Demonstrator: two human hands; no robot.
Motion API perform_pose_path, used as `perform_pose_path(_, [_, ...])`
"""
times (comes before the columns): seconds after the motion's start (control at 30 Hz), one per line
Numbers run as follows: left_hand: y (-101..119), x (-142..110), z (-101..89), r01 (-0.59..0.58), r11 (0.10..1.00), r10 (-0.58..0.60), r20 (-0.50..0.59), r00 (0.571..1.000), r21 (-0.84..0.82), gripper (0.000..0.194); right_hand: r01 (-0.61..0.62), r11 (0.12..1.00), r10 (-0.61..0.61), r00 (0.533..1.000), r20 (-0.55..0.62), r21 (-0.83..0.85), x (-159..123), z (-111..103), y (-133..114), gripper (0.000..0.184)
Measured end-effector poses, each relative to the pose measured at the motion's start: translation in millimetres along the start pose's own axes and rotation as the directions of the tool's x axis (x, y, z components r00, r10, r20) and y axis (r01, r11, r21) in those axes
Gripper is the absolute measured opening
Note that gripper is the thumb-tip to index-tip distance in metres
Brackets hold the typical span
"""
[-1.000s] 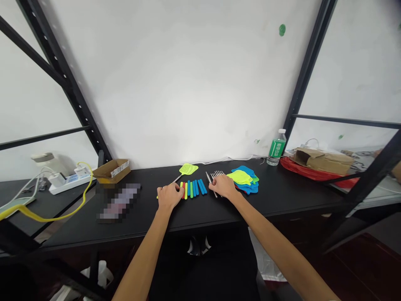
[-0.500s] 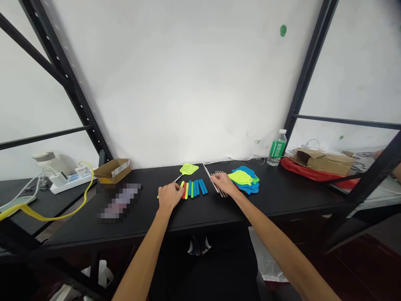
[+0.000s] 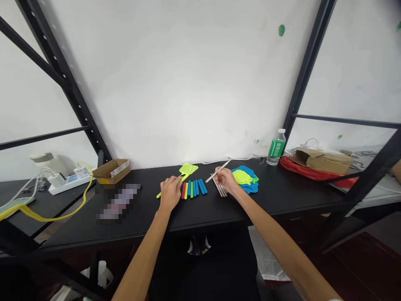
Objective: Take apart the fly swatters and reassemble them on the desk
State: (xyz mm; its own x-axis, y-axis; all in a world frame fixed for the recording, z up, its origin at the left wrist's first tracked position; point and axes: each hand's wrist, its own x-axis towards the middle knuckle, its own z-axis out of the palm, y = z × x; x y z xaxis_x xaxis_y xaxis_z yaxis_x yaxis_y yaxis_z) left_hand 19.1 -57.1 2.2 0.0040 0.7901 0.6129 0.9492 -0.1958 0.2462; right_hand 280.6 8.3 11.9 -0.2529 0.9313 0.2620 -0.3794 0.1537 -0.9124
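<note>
My left hand (image 3: 171, 192) is closed around a yellow handle (image 3: 185, 176), which points up to the right. In my right hand (image 3: 226, 179), pinched between fingers and thumb, a metal rod (image 3: 218, 170) slants over the table. Several more metal rods (image 3: 221, 190) lie beneath that hand. Colored handles (image 3: 194, 189) in red, yellow, green and blue form a row between my hands. Behind the left hand lies a yellow fly swatter (image 3: 188, 168), its shaft partly hidden. Right of my right hand sits a pile of yellow and blue swatter heads (image 3: 242, 177).
A water bottle (image 3: 276, 147) stands at the back right, near a cardboard piece (image 3: 322, 161) on a red bag (image 3: 308, 172). At the left are an open cardboard box (image 3: 112, 170), a power strip (image 3: 70, 182) and a yellow cable (image 3: 85, 196). Black shelf posts flank the table.
My left hand has picked up a yellow handle from the row's left end. My right hand has lifted one metal rod from the bunch and tilted it toward the left hand.
</note>
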Motion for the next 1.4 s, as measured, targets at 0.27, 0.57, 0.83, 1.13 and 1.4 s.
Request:
perform_pose_path(0.27, [7, -2, -4.7, -0.083, 0.995, 0.084, 0.020, 0.996, -0.049, 0.030, -0.032, 0.999, 0.032, 0.999, 0.011, -0.023, 3, -2, 3, 0.033])
perform_pose_path(0.57, [5, -2, -2.6, -0.168, 0.983, 0.168, -0.005, 0.986, -0.067, 0.027, 0.023, 0.993, -0.007, 0.990, 0.139, -0.115, 1, 0, 8, 0.039])
perform_pose_path(0.83, [3, -2, -0.6, -0.202, 0.977, 0.199, -0.036, 0.979, -0.075, 0.028, 0.017, 0.995, -0.001, 0.988, 0.156, -0.102, 1, -1, 9, 0.037])
perform_pose_path(1.13, [2, -2, 0.5, -0.220, 0.971, 0.217, -0.049, 0.975, -0.091, 0.027, 0.024, 0.995, -0.009, 0.987, 0.163, -0.093, 2, -1, 11, 0.035])
perform_pose_path(1.4, [1, -2, 0.9, -0.227, 0.966, 0.222, -0.047, 0.974, -0.122, 0.027, 0.045, 0.993, -0.032, 0.992, 0.119, -0.111, 4, -2, 13, 0.029])
